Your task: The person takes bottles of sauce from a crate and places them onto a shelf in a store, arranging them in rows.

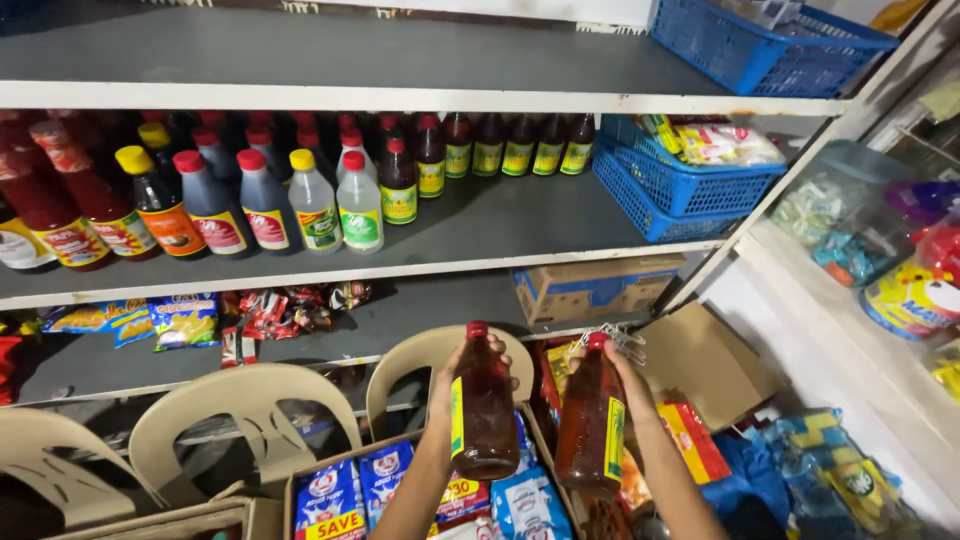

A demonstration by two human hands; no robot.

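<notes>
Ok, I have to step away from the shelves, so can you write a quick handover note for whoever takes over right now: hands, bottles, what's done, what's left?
Left hand: gripping a dark red-capped bottle by the neck, held upright in the air.
Right hand: gripping a second bottle of the same kind, also in the air.
Both are held above an open cardboard box of packets, in front of the beige plastic chairs.
Done: the middle shelf already carries rows of bottles, similar ones at the back right.
Left: both held bottles are not yet set down; bare space shows on the shelf front, beside the blue basket.

Bottles on shelf, basket right.
</notes>
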